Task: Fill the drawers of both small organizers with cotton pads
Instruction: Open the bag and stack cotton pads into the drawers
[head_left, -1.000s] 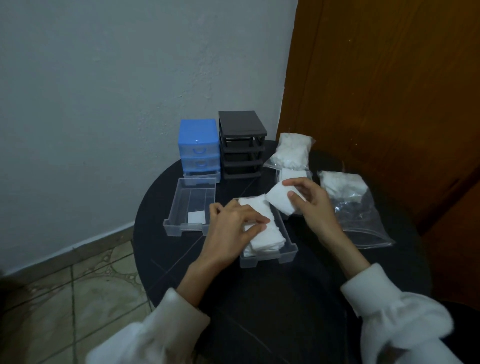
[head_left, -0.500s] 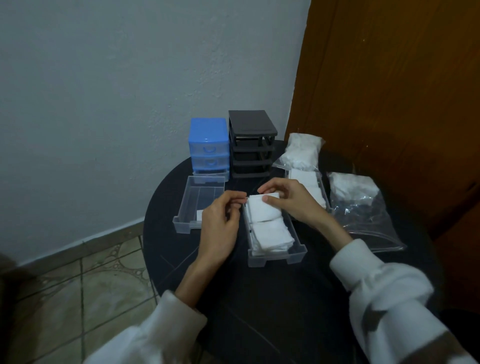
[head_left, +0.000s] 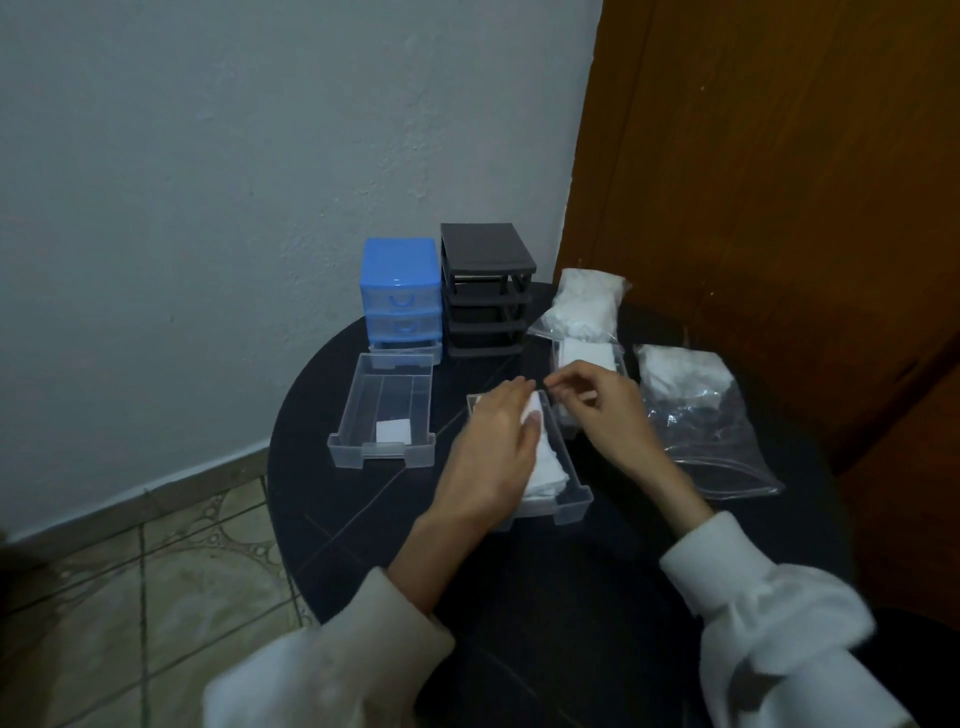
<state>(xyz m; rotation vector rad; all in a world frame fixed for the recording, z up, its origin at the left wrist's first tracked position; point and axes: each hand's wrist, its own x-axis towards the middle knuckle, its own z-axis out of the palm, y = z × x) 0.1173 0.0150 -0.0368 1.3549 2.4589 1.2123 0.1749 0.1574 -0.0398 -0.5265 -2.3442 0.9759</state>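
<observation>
My left hand (head_left: 496, 447) lies flat on the stack of white cotton pads (head_left: 548, 470) in the middle clear drawer (head_left: 574, 501), pressing them down. My right hand (head_left: 605, 413) hovers over that drawer's far right corner with fingers loosely curled; no pad shows in it. Behind it another clear drawer (head_left: 621, 358) holds pads. On the left, a third clear drawer (head_left: 353, 415) has a single pad (head_left: 393, 431) at its near end. The blue organizer (head_left: 400, 296) and the black organizer (head_left: 485, 291) stand side by side at the table's far edge.
Two clear plastic bags of cotton pads lie on the round dark table (head_left: 519, 597): one (head_left: 584, 306) beside the black organizer, one (head_left: 691, 384) at the right. A wooden door (head_left: 779, 182) is on the right, a wall behind, tiled floor at the left.
The pad my right hand carried now lies in the middle drawer. My left hand moved from the drawer's left rim onto the pads, and my right hand's fingers lifted and curled.
</observation>
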